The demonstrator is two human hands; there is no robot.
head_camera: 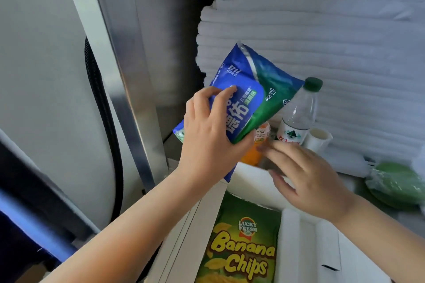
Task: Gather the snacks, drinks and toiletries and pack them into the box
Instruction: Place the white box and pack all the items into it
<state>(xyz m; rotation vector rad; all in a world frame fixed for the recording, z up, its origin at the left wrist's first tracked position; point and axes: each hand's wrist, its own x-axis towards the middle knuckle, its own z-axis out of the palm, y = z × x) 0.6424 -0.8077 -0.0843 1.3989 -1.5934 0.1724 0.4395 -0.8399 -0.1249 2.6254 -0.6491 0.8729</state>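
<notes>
Lit softly and coolly, brightest on the white foam stack [322, 30] at upper right, dimmer toward the dark lower left corner. Smears with motion blur over the right hand [315, 179] and the green bundle [395, 184] beyond it. Reads sharp on the wipes pack [253, 89] and the chips bag [246, 243], with faint sheen on both. Bends the metal post [124, 80] at the wide-angle edge and streaks it with glare

Head-worn view, forward-downward (close, wide-angle)
</notes>
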